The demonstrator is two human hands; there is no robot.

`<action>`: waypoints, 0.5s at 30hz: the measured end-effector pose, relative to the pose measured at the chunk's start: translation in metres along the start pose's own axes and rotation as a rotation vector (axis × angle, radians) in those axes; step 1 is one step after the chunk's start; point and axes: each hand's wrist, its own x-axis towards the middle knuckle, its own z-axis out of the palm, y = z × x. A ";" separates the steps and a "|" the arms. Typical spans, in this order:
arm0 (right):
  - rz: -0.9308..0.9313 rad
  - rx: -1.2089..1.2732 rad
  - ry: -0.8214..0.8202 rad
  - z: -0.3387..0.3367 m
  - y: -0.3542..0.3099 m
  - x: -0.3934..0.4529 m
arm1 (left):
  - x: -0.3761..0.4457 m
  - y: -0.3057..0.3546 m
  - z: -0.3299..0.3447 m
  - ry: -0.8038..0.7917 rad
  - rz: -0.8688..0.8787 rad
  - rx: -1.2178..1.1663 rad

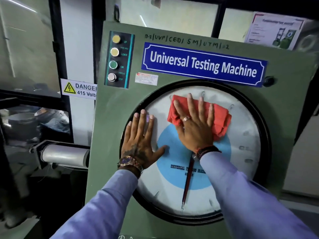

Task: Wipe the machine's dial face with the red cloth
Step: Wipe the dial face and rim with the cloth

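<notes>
Your right hand [193, 125] presses flat, fingers spread, on the red cloth [219, 118] at the dial face's [241, 144] upper centre; your left hand [139, 137] lies open and empty at its left edge.

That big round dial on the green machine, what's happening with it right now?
A person is wiping the dial face. The right hand presses a folded red cloth flat against the upper part of the glass. The left hand lies open on the dial's left side, holding nothing.
</notes>
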 end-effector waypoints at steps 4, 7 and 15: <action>0.442 0.063 0.012 -0.011 0.032 -0.011 | 0.001 0.003 -0.006 -0.062 -0.016 0.017; 0.524 0.113 -0.061 -0.020 0.026 -0.003 | 0.002 0.010 -0.012 -0.099 -0.036 0.024; 0.345 0.407 -0.163 -0.045 0.041 0.002 | 0.003 0.022 -0.032 -0.172 -0.078 0.019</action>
